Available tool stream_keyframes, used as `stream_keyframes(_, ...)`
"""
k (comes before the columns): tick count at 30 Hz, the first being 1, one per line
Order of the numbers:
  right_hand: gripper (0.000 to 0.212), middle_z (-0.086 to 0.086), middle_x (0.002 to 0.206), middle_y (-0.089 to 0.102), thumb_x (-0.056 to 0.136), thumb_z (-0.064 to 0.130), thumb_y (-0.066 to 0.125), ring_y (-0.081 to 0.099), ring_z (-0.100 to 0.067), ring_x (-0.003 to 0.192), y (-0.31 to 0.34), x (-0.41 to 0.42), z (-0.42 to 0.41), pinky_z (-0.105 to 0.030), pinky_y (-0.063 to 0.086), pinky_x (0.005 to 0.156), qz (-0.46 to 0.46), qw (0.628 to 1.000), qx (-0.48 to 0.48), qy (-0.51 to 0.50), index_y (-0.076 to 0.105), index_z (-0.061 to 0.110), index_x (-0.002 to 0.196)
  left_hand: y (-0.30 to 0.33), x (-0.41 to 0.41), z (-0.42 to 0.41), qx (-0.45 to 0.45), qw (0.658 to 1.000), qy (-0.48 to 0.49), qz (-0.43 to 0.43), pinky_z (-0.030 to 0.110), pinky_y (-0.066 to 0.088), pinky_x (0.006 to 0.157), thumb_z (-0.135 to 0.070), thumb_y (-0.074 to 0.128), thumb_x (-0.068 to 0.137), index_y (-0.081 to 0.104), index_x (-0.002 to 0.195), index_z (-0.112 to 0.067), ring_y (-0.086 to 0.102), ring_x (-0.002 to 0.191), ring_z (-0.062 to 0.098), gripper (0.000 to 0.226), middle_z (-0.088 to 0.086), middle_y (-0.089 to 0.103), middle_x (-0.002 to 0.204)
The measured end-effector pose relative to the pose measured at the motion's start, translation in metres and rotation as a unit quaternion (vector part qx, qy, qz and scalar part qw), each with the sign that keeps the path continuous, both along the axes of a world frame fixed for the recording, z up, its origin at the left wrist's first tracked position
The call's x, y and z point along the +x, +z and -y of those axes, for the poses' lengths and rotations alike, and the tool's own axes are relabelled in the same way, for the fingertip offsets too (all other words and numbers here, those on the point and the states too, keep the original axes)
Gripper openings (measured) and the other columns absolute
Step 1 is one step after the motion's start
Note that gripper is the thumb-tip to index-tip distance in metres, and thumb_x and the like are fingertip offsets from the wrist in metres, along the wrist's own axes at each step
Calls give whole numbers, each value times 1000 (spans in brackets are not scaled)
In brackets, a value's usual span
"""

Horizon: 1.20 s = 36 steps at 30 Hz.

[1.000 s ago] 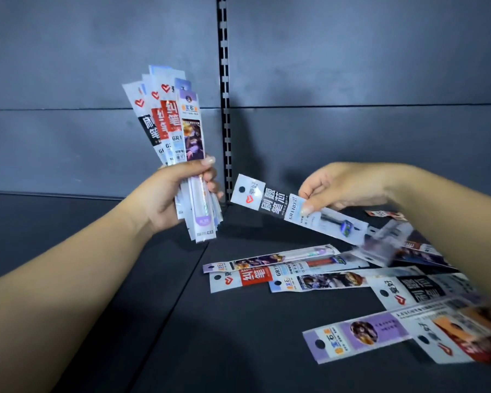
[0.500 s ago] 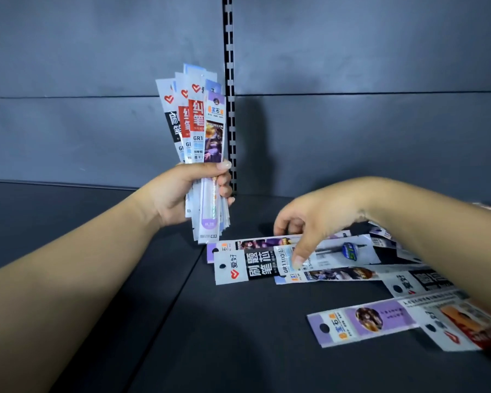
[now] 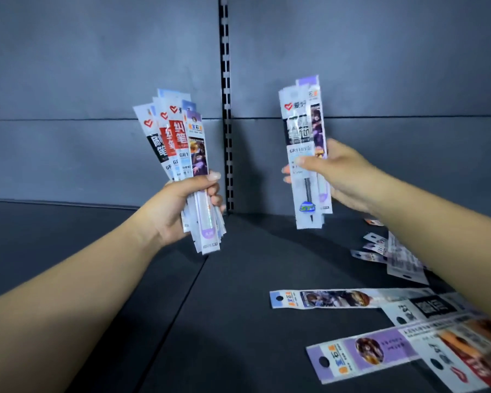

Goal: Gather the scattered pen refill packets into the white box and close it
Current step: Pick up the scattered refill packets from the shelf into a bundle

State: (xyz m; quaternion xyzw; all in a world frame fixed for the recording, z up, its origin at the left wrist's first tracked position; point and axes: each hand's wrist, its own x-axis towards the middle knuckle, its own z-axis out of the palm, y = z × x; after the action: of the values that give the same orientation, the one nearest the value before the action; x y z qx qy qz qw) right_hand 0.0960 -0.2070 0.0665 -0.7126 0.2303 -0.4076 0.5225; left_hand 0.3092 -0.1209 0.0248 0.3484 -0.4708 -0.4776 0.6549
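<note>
Plastic refill packets (image 3: 179,154) upright in both raised hands, left (image 3: 179,208) and right (image 3: 340,177), fingers curled around them.

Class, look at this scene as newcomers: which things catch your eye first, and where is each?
Two raised bunches of packets stand out: a fanned bundle gripped in the left hand left of centre, and a smaller bunch held upright in the right hand. More loose packets lie scattered on the dark shelf at lower right.

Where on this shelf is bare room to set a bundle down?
Bare: the dark shelf under the left hand, and the middle strip left of the loose packets. Crowded: the right side, below the right hand.
</note>
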Motion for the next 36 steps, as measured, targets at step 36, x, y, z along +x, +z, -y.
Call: stream_keyframes(36,40,3,125,58,87,47,37,56,-12,111,-48,37,-37,-36,38,105,-61,994,49,81,48,29,122,-10,-45,-7,86,986,-131,61,39,59,62,-4,59,66,73,79,-12,71,65,23,21,11,73,75)
